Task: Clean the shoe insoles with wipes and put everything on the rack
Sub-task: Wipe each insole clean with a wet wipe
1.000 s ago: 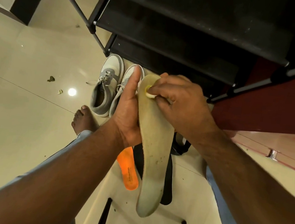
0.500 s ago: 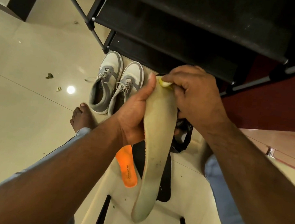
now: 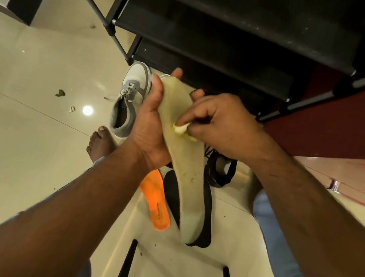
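My left hand (image 3: 149, 122) grips a long beige insole (image 3: 185, 162) by its upper edge, thumb along the left side and fingertips showing behind the toe end. My right hand (image 3: 221, 125) pinches a small white and yellow wipe (image 3: 181, 130) and presses it onto the middle of the insole. An orange insole (image 3: 156, 202) and a black insole (image 3: 172, 193) lie on the floor beneath. A grey and white sneaker (image 3: 128, 100) stands by the black shoe rack (image 3: 214, 37); its partner is mostly hidden behind my left hand.
A black shoe (image 3: 221, 169) lies on the floor under my right wrist. My bare foot (image 3: 99, 145) rests on the pale tiles at left, with bits of debris (image 3: 60, 93) farther left. A dark red cabinet (image 3: 343, 118) stands at right. Two black bars (image 3: 126, 266) cross the floor near me.
My right hand has slid the wipe from the toe end of the insole down to its middle. My left hand has shifted its hold slightly, and the insole is tilted more to the right.
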`<state>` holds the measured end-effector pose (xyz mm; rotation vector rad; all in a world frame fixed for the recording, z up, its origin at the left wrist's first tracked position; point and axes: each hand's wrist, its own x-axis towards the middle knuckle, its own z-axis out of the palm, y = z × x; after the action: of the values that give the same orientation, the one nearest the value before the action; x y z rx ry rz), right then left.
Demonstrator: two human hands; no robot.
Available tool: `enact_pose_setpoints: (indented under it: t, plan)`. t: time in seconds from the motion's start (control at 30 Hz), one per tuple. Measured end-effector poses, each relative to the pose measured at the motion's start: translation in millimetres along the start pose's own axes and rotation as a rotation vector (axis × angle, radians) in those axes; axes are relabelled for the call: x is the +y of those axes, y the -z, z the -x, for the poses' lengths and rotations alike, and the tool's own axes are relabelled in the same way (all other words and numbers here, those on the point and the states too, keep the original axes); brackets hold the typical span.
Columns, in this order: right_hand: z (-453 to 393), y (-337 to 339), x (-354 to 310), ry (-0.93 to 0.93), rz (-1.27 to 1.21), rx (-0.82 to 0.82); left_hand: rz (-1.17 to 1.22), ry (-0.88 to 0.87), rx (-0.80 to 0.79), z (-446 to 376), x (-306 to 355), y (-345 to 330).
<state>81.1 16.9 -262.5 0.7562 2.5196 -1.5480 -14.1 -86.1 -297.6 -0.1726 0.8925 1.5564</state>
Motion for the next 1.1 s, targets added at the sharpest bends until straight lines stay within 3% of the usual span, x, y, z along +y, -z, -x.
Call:
enact_pose_setpoints:
  t: [0.07,0.17,0.23,0.27,0.37,0.4,0.43,0.53,0.6,0.67,0.77,0.8,0.9,0.97,1.0,1.1]
  plan:
    - [-0.2,-1.1,-1.4,-0.014,-0.047,-0.067,0.017,-0.017,0.023,-1.1,2.2,1.8]
    - [-2.4,-1.2,5.5,-0.037,-0.098,0.301,-0.067,0.008,0.044,-1.1,-3.9,-4.1]
    - [-2.8,-2.5,7.9,-0.038,-0.082,0.417,-0.100,0.036,0.007,-0.2,-7.2,-7.0]
    - [-2.2,-2.8,6.9,-0.026,-0.056,0.361,-0.103,0.046,-0.003,0.4,-7.8,-6.7]
    - [1.0,-1.7,-3.8,0.015,-0.076,-0.078,-0.066,0.041,0.003,-0.9,-4.5,0.5]
    - [1.3,-0.8,-5.9,0.019,-0.101,-0.156,-0.043,0.047,0.006,-1.2,-3.6,2.5]
    - [0.6,0.0,-5.4,0.012,-0.121,-0.133,-0.025,0.056,0.003,-1.5,-3.3,3.8]
    - [-2.1,1.0,3.5,-0.040,-0.149,0.295,-0.063,0.161,0.020,0.0,-7.7,0.4]
    - [-2.8,-1.5,5.5,-0.048,-0.133,0.425,-0.109,0.223,0.035,2.6,-10.5,-2.4]
    - [-2.5,-3.1,3.0,0.002,-0.073,0.299,-0.085,0.236,0.041,3.4,-10.8,-2.2]
    - [0.4,-2.0,-6.0,0.053,-0.062,-0.080,0.037,0.198,0.049,0.4,-6.3,2.9]
    - [-0.1,-1.4,-6.2,0.053,-0.074,-0.086,0.052,0.193,0.041,-0.5,-5.5,3.8]
    - [-2.9,-3.0,0.9,0.026,-0.057,0.288,-0.025,0.212,0.015,0.9,-9.9,-0.3]
    - [-3.6,-5.0,2.4,0.045,-0.026,0.390,-0.062,0.227,0.018,2.2,-11.7,-2.7]
    - [-3.0,-4.8,1.5,0.061,-0.025,0.321,-0.053,0.221,0.024,3.0,-10.7,-2.8]
    - [0.4,-1.6,-6.4,0.076,-0.043,-0.124,0.030,0.202,0.045,2.6,-5.6,1.5]
